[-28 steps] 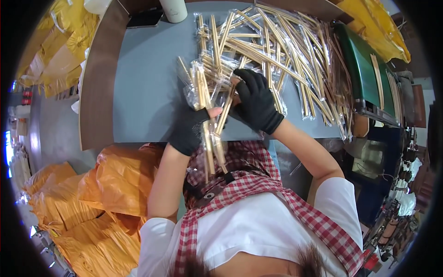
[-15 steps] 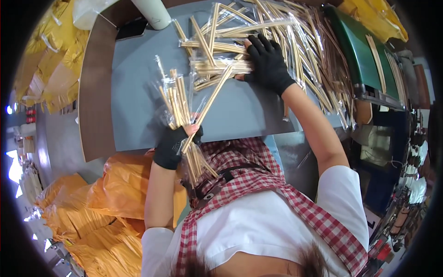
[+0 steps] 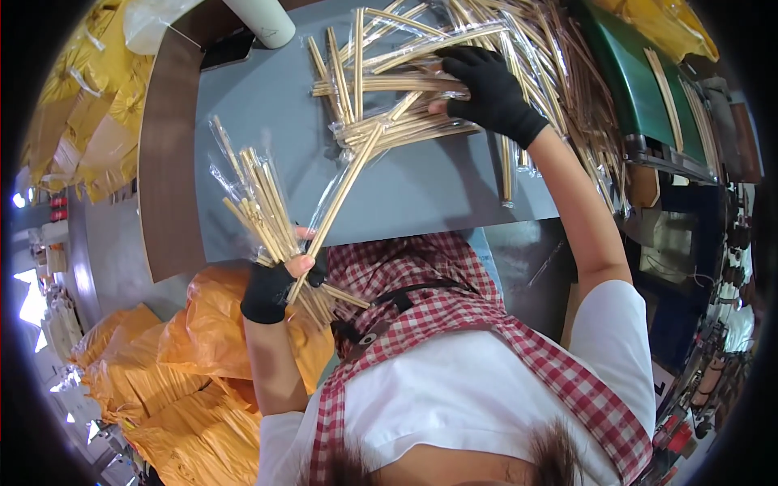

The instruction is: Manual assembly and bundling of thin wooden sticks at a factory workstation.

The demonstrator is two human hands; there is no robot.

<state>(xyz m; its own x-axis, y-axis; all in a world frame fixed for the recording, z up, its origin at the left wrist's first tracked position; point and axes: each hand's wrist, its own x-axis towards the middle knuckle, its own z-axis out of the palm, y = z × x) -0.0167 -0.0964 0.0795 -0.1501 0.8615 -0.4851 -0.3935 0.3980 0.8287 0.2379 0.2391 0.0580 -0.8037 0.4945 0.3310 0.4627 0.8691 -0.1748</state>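
My left hand (image 3: 275, 283), in a black fingerless glove, is closed round a fan of wrapped sticks (image 3: 263, 212), gripped at their lower ends near the table's near edge; bare fingertips (image 3: 301, 263) curl over the bunch, pressed together, thumb side hidden. The bunch splays up and away from me, long axes running from my fist toward the far left of the grey table (image 3: 267, 105). One longer stick (image 3: 344, 185) leans out of the fist to the upper right, its far tip lying in the loose heap. My right hand (image 3: 490, 85), also gloved, is stretched far out, palm down on the pile of wrapped sticks (image 3: 389, 97) at the back of the table; fingers lie flat and fairly close on top of the pieces, pressing rather than pinching as far as I can tell. The sticks under it lie mostly crosswise, left to right, so their length runs across my reach, with the right hand plainly the nearer one and the left well apart, down by my apron (image 3: 421, 283). Each piece looks thin, straight, pale tan, sleeved in clear crinkled film that glints; many overlap at odd angles. A green tray (image 3: 640, 89) stands to the right with more sticks, orange bags (image 3: 186, 356) heap on my lower left, a white cylinder (image 3: 263, 20) at the table's far edge
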